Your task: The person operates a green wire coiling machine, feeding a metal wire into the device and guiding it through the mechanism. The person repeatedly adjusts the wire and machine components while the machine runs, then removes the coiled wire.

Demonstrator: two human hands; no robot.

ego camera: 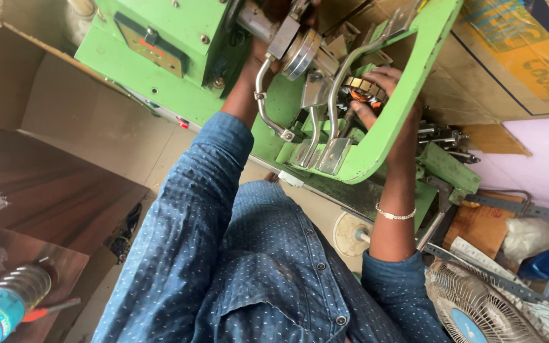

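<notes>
Two hands: both reach up into a green winding machine (160, 38) seen from above, the person's blue dotted shirt (255, 267) filling the lower middle of the view.
Right hand: the right hand (386, 95) is curled around a round wound core (363, 90) with a metal ring and copper-coloured windings; thumb below, fingers (382, 76) over the top, closed on it.
Core position: it sits inside the curved green frame arm (408, 108), just beside the bent steel rods (341, 76) and above the metal guide plates (325, 152).
Left hand: the left hand (268, 54) goes up behind the shaft and round metal disc (303, 54); its fingers are hidden by the machine parts, so I cannot tell how far open it is or whether it holds anything, though it seems to rest near the shaft.
Wrist: a thin silver bracelet (395, 215) circles the right forearm.
Machine front: a dark control panel (150, 44) sits on the green body, upper left.
Right edge: a small table fan (478, 305) with a wire grille lies low, near a cardboard box (484, 225) and a white plastic bag (528, 236).
Left edge: a dark wooden surface (52, 190) carries a clear plastic bottle (4, 302) with a blue label at the bottom corner.
</notes>
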